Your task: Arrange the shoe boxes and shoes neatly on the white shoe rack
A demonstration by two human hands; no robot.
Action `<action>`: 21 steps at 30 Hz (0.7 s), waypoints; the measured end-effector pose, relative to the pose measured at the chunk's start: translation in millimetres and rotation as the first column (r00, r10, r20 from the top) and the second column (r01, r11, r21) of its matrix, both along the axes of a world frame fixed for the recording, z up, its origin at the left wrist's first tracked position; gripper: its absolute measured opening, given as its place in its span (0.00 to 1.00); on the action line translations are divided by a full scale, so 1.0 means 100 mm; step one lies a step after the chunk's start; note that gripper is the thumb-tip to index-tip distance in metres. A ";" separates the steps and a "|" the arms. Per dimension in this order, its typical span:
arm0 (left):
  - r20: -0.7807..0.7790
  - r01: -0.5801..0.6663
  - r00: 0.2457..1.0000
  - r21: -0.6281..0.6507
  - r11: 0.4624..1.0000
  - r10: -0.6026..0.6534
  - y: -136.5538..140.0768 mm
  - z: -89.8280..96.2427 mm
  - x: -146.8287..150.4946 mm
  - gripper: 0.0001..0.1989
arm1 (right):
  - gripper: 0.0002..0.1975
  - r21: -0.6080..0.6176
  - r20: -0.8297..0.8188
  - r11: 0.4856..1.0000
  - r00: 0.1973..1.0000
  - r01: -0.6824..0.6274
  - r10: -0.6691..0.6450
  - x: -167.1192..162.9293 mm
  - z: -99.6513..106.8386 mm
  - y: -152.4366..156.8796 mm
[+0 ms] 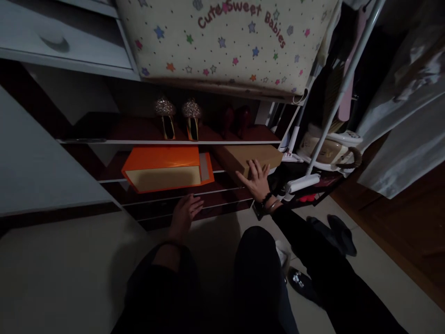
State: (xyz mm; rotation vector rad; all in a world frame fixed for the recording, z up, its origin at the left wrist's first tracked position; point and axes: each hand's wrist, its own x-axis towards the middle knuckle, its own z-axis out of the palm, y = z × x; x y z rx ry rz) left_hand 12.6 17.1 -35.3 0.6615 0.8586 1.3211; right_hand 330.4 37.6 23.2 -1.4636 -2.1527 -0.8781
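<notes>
My right hand (pixel 257 180) lies with spread fingers on the front corner of a brown cardboard box (pixel 239 155), which sits on the shoe rack's middle shelf. My left hand (pixel 187 211) hangs in front of the lower shelves, its fingers loosely stretched out and nothing in it. Above and to its left is an orange box (pixel 163 157) on the same shelf as the brown one, its cream inner side facing me. An orange-edged flap or drawer (pixel 206 168) sticks out at that box's right end.
A pair of glittery high heels (pixel 192 113) and dark red heels (pixel 236 118) stand on the upper shelf (pixel 139 132). A star-patterned cover (pixel 222 41) overhangs them. To the right are a white pole (pixel 342 93), a beige pot-like container (pixel 321 148) and dark slippers (pixel 342 234) on the floor.
</notes>
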 end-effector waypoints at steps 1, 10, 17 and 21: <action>-0.005 -0.012 1.000 -0.019 1.000 0.012 0.00 0.00 0.00 0.25 | 0.31 0.018 0.008 1.000 1.000 -0.012 0.011 -0.06 0.02 0.00; 0.025 -0.017 1.000 -0.037 0.999 0.018 0.04 -0.04 -0.06 0.21 | 0.35 0.165 -0.018 0.973 0.986 -0.161 0.167 -0.46 0.48 -1.27; 0.152 0.020 0.988 0.052 0.998 -0.028 0.07 -0.06 -0.13 0.24 | 0.39 0.151 -0.569 0.986 0.810 -0.065 0.141 0.19 0.49 -2.41; 0.192 0.014 0.981 0.035 0.999 -0.020 0.10 -0.03 -0.09 0.23 | 0.54 0.149 -0.959 0.960 0.271 0.238 0.082 0.17 0.36 -2.53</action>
